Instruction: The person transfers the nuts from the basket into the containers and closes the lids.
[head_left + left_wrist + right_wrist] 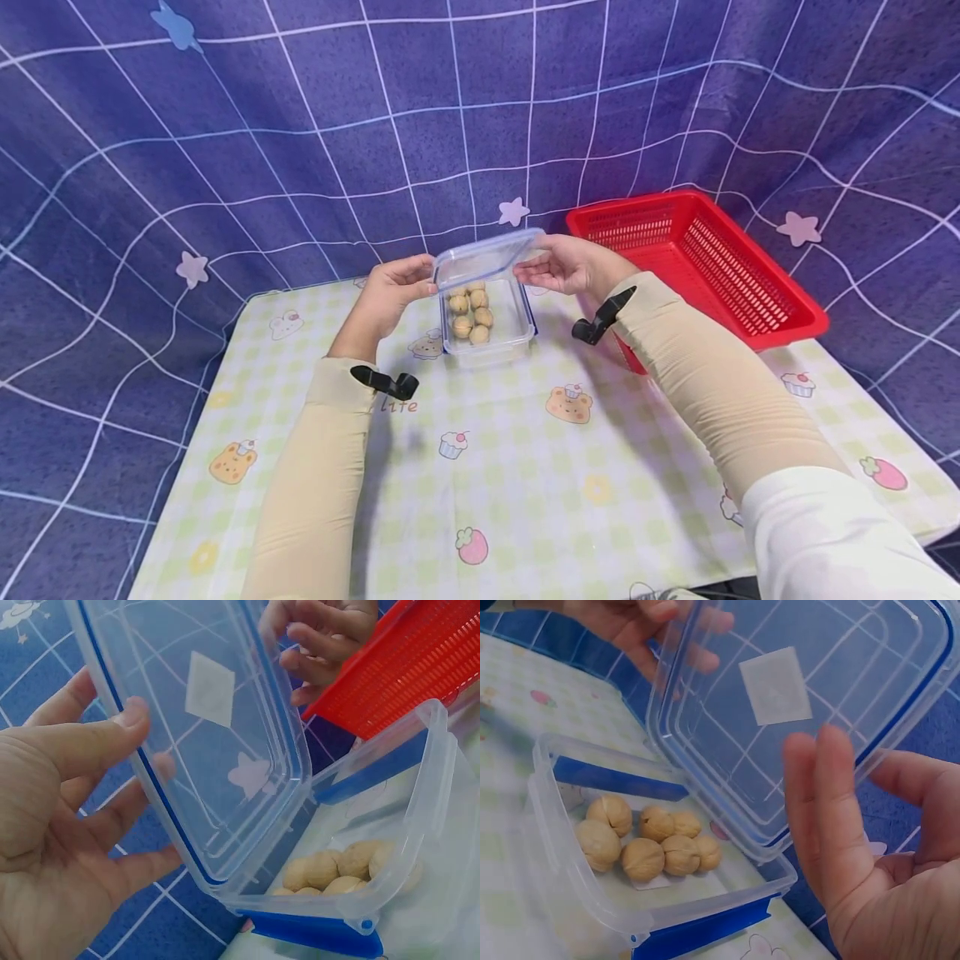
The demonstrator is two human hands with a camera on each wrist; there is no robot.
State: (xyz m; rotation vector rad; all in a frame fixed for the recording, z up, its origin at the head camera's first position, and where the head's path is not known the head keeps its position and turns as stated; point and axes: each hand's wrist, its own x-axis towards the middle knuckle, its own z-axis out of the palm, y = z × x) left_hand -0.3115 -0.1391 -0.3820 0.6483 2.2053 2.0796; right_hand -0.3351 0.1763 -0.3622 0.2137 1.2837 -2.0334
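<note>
A clear plastic lid point(480, 258) with a blue seal stands tilted above the far end of a clear food container point(510, 312). Several walnuts point(643, 859) lie in that container, mostly along its left side in the head view. My left hand point(390, 296) pinches the lid's left edge, thumb point(127, 724) on one face and fingers behind. At the opposite edge, my right hand point(573, 265) holds the lid between thumb and fingers. A whitish square label point(210, 688) shows on the lid. Blue side clips point(315, 936) hang along the container's walls.
A red plastic basket point(675, 242) stands at the back right, close to my right forearm. Under everything lies a green-and-white checked tablecloth point(517, 492) with cartoon prints. Behind the table hangs a blue gridded curtain point(360, 125).
</note>
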